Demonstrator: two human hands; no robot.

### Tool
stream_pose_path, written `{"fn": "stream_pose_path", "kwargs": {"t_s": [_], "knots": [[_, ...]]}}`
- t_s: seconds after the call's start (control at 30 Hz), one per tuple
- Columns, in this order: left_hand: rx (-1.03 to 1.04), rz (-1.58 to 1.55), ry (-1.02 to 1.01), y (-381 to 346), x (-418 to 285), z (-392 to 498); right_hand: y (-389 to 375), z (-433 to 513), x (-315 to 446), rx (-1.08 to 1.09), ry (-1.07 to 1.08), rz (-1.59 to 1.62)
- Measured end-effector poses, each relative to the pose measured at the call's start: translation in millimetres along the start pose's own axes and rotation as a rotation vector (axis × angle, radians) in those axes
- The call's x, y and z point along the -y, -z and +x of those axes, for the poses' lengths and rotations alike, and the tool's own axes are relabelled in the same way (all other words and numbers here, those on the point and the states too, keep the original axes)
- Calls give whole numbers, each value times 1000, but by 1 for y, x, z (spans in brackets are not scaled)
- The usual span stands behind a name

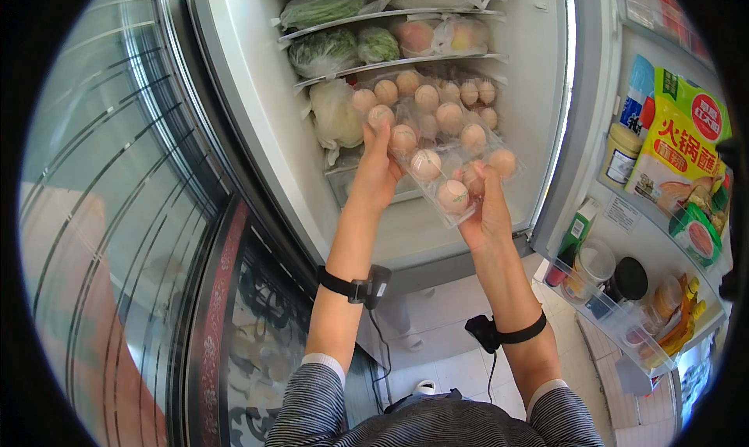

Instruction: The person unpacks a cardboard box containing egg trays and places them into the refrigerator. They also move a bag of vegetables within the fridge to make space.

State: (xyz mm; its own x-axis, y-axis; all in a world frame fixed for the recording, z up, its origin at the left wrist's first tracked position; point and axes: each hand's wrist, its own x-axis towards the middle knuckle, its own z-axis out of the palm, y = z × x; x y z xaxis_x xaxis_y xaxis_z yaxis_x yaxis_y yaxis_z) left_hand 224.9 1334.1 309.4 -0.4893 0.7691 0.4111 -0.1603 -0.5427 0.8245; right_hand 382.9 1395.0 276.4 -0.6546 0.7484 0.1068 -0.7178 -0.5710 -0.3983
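Observation:
A clear plastic egg carton (422,140) with several brown eggs is held tilted in front of the open fridge. My left hand (377,169) grips its left side, the thumb over an egg. At the near right end, my right hand (487,210) holds it with the thumb on top and the fingers underneath. Behind it, more brown eggs (470,93) sit on the lower shelf. A bagged pale cabbage-like vegetable (337,114) lies to the left on that shelf. The carton hides part of the shelf's front.
Bagged leafy greens (323,54) and bagged round fruit (449,36) fill the shelf above. The open fridge door (621,213) stands at right, its racks holding jars and a yellow food packet (679,148). A glass-panelled door (134,154) is close on the left.

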Motion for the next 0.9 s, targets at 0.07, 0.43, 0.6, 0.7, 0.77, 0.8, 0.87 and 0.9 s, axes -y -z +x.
{"fn": "stream_pose_path", "kwargs": {"t_s": [0.07,0.43,0.6,0.7,0.77,0.8,0.87,0.9], "knots": [[-7,-50,-8,4,5,6,-3,10,-7,-3,17,6],[11,91,-52,19,27,27,-48,73,-41,-91,139,0],[-16,172,-140,29,33,24,-63,113,-59,-178,137,20],[-76,204,-138,33,32,19,-72,128,-72,-219,166,35],[-98,271,-163,36,31,17,-78,135,-78,-222,121,51],[-96,315,-178,37,31,18,-81,137,-81,-243,114,62],[-84,284,-230,42,28,24,-86,144,-86,-274,124,53],[-81,269,-246,44,27,30,-86,148,-85,-272,139,49]]}}
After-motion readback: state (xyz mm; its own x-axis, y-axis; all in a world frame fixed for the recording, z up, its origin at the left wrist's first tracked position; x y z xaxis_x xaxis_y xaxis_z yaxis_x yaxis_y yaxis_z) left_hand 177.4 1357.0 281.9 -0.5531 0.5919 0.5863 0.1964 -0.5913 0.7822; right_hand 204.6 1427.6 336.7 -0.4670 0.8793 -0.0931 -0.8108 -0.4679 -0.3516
